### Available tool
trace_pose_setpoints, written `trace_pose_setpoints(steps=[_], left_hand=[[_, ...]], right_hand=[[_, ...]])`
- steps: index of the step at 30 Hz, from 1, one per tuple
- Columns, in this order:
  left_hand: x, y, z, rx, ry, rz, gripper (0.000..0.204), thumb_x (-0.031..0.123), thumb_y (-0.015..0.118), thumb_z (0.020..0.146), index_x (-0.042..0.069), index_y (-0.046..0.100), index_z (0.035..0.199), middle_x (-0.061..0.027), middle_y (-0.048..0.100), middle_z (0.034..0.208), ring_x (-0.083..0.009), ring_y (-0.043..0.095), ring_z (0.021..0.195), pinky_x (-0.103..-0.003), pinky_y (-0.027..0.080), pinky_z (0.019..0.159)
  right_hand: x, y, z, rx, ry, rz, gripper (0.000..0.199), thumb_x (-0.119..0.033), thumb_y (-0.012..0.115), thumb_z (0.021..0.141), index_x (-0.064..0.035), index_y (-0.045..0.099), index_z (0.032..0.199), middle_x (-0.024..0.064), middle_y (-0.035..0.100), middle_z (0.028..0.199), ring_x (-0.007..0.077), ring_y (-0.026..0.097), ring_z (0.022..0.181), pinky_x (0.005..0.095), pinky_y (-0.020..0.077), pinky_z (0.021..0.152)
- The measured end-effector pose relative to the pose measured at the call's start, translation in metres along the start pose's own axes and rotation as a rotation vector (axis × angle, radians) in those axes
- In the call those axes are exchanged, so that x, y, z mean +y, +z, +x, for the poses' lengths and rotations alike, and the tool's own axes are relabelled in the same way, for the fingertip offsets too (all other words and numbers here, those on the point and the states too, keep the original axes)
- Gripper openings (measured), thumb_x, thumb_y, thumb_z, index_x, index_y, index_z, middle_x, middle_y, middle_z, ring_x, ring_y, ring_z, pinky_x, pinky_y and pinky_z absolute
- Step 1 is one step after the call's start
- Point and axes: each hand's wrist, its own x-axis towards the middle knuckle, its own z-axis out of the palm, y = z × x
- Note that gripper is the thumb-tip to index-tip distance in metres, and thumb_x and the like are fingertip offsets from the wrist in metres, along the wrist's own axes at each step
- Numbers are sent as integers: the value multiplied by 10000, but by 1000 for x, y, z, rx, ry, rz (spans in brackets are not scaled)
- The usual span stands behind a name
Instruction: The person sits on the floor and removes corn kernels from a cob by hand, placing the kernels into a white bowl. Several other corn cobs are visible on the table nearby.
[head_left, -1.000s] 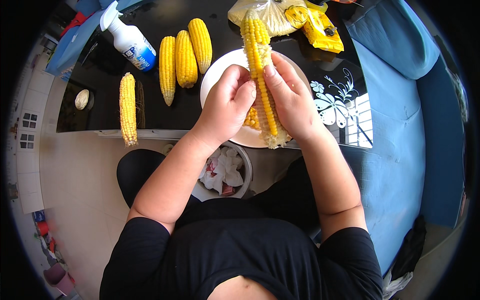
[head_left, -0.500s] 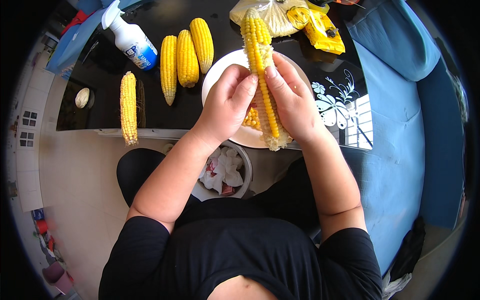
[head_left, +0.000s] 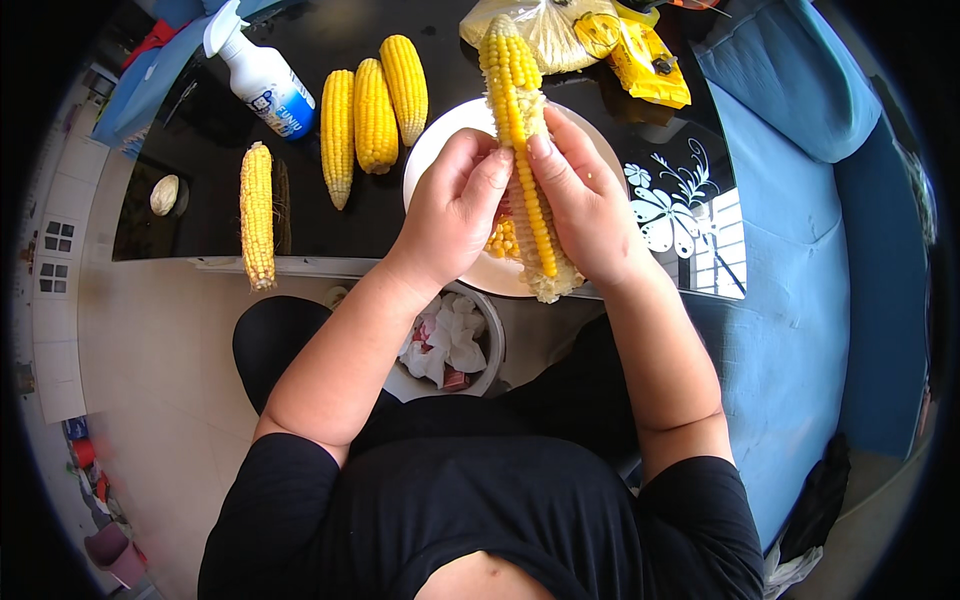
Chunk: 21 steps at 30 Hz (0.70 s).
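Note:
Over a white plate point(head_left: 428, 155) I hold a partly stripped corn cob point(head_left: 515, 75), its tip pointing away from me. Bare cob shows along its lower half, beside a single row of yellow kernels. My left hand point(head_left: 458, 205) is closed on the cob's left side, thumb against the kernels. On the other side my right hand point(head_left: 590, 205) grips it, with the thumb pressed near the left thumb. Loose kernels point(head_left: 503, 238) lie on the plate below, partly hidden by the cob and hands.
Three whole corn cobs point(head_left: 375, 115) lie left of the plate, and another cob point(head_left: 257, 215) rests over the table's near edge. A spray bottle point(head_left: 265, 85), a bag point(head_left: 540, 35) and a yellow packet point(head_left: 650, 65) are farther back. Below the edge stands a waste bin point(head_left: 490, 350); a blue sofa point(head_left: 770, 330) flanks the right.
Almost nothing differs. The cob and my thumbs have shifted very slightly, and both hands keep their hold.

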Motion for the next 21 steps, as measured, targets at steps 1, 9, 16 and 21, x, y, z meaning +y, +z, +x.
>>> trace_pose_setpoints(steps=[1, 9, 16, 21], left_hand=[[0, -1, 0, -10, -9, 5, 126, 109, 402, 889, 5, 461, 927, -23, 506, 785, -48, 467, 656, -200, 424, 597], [-4, -3, 3, 25, 36, 76, 116, 86, 425, 875, -4, 468, 933, -44, 518, 818, -85, 505, 717, -225, 431, 668], [-3, -2, 15, 18, 237, 197, 259, 190, 490, 900, -20, 485, 1052, -72, 562, 934, -107, 531, 857, -239, 426, 772], [16, 5, 17, -60, 113, 155, 313, 223, 495, 901, -27, 459, 1087, -71, 562, 947, -99, 533, 870, -222, 430, 764]], right_hand=[[0, 0, 0, 9, 5, 0, 489, -246, 476, 911, 18, 323, 1293, 105, 520, 1095, 129, 501, 983, 240, 422, 823], [-11, -2, 0, 65, 151, 244, 406, -245, 437, 922, 3, 406, 1242, 85, 519, 1117, 134, 504, 1016, 252, 403, 874], [-10, -4, 0, 11, 88, 322, 424, -249, 424, 930, -11, 362, 1275, 75, 509, 1139, 130, 495, 1036, 248, 401, 882], [-6, -5, 4, -12, 21, 274, 434, -247, 420, 932, -9, 340, 1285, 79, 493, 1155, 121, 478, 1047, 246, 391, 890]])
